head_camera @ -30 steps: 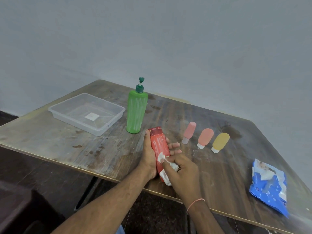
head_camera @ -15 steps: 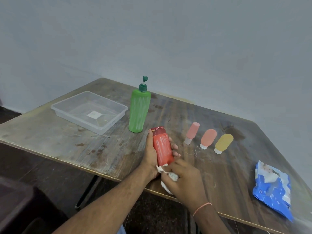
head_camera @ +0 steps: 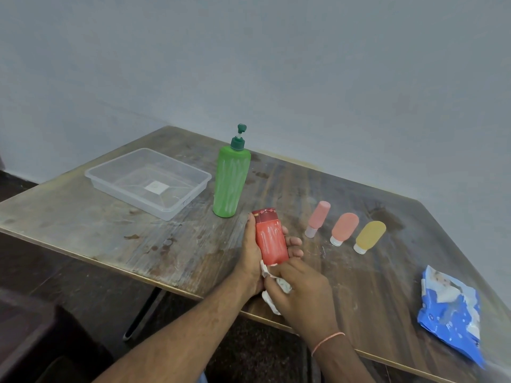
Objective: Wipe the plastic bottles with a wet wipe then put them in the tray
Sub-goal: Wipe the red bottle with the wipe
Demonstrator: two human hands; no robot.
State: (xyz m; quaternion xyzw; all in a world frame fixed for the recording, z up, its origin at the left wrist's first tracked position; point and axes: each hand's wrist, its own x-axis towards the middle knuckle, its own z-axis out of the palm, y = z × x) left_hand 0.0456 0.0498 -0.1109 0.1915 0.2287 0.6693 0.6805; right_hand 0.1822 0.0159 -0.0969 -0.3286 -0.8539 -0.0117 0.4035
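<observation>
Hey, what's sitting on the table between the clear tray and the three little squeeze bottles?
In the head view, the green pump bottle stands upright there, beside the tray; nearer, the left hand holds the red bottle.

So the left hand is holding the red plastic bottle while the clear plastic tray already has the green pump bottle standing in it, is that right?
Not quite: in the head view the green pump bottle stands on the wooden table beside the clear plastic tray, not in it. The left hand does hold the red plastic bottle.

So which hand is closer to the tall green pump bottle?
Left. The left hand, gripping the red bottle, sits just below the tall green pump bottle; the right hand, holding the white wipe, is farther back.
</observation>
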